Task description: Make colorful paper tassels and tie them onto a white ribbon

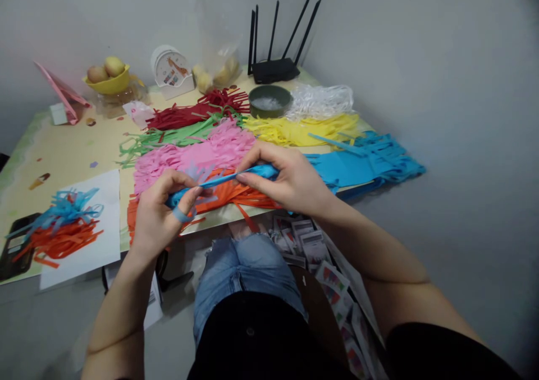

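Note:
Both hands hold one rolled strip of blue fringed paper [227, 178] above the table's front edge. My left hand [158, 214] is closed on its left end, with blue paper wound round the thumb. My right hand [286, 181] pinches the thicker right end of the roll. Under the hands lie orange fringed paper [236, 196] and pink fringed paper [197, 158]. More blue fringed sheets [362, 164] lie to the right of my right hand.
Red [189, 113], green [168, 138], yellow [303, 130] and white [322, 99] cut paper cover the low table [67, 150]. A green bowl [269, 100], a router [275, 68] and a yellow fruit bowl [110, 82] stand behind. Blue-orange tassels [63, 225] lie left on white paper. Printed sheets [324, 268] lie on the floor.

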The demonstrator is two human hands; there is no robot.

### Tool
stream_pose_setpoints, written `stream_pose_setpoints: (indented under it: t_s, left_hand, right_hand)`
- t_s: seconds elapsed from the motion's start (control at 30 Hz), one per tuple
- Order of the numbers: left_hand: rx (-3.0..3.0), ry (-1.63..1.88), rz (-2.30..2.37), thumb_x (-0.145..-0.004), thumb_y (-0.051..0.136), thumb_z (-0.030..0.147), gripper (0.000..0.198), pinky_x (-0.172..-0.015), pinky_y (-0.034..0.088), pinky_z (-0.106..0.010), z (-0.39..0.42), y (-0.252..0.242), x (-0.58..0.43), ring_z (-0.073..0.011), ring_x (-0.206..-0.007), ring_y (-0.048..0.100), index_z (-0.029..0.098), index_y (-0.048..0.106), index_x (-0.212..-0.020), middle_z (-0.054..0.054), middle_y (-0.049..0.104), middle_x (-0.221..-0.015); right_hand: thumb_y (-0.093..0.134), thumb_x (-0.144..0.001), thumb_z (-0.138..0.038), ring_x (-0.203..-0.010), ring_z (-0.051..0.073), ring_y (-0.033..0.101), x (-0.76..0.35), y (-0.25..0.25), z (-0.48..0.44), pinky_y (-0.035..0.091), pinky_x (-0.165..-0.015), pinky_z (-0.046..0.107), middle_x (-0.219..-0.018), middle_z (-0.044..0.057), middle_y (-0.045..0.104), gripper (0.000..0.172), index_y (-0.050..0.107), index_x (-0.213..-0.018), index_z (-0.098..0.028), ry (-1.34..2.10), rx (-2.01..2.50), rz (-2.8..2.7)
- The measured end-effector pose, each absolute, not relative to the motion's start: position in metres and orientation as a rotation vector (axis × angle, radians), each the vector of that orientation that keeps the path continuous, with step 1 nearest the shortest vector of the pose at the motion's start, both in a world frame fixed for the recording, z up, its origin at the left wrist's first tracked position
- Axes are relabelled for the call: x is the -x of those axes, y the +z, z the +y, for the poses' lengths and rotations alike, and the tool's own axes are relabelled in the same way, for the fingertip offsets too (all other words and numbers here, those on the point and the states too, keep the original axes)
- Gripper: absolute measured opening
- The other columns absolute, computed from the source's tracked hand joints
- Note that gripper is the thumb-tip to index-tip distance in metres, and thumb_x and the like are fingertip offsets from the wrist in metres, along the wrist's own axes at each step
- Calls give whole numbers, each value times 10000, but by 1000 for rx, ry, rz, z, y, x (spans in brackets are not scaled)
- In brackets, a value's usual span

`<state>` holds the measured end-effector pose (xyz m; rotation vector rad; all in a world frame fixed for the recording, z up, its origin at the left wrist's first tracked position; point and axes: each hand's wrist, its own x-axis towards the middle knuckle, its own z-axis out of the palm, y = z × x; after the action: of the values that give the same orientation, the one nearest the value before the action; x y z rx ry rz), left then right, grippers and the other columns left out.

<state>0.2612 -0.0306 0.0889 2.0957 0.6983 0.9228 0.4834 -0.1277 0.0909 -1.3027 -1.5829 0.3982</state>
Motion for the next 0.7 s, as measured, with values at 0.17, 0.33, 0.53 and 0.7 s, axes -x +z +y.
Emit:
stream_pose_setpoints:
  t_s: [0.17,0.33,0.53,0.7]
  left_hand:
    - [-1688,857,663,-810,798,355,243,-657,642,-307,-28,83,-262,-214,-666,760,160,755,-949,-64,772,-748]
    - [-1430,805,621,-725,854,339,226,-670,668,-390,-22,80,-266,-252,-664,765,169,800,-864,-81,776,-730]
    - [-1529,832,559,-767,803,301,132,-697,651,-365,-20,69,-268,-236,-701,758,173,802,-797,-86,766,-720]
    - [-1975,502,436,-813,772,342,194,-873,619,-362,12,83,-243,-266,-931,763,221,817,-958,-129,792,-957]
  right_hand:
    - [688,-873,-280,-760,150,740,-486,85,-123,596,-743,264,-863,42,793,201,797,-1011,-182,709,1184,-1457]
    - [785,-786,-301,-704,147,743,-495,80,-113,613,-687,247,-812,50,798,173,831,-898,-177,937,1058,-1372]
    - [779,-770,-279,-723,149,748,-503,75,-103,609,-711,239,-787,53,795,147,827,-835,-156,964,996,-1481]
    - [659,-823,-177,-791,142,757,-514,80,-108,581,-744,223,-865,37,807,170,821,-873,-188,596,1103,-1770]
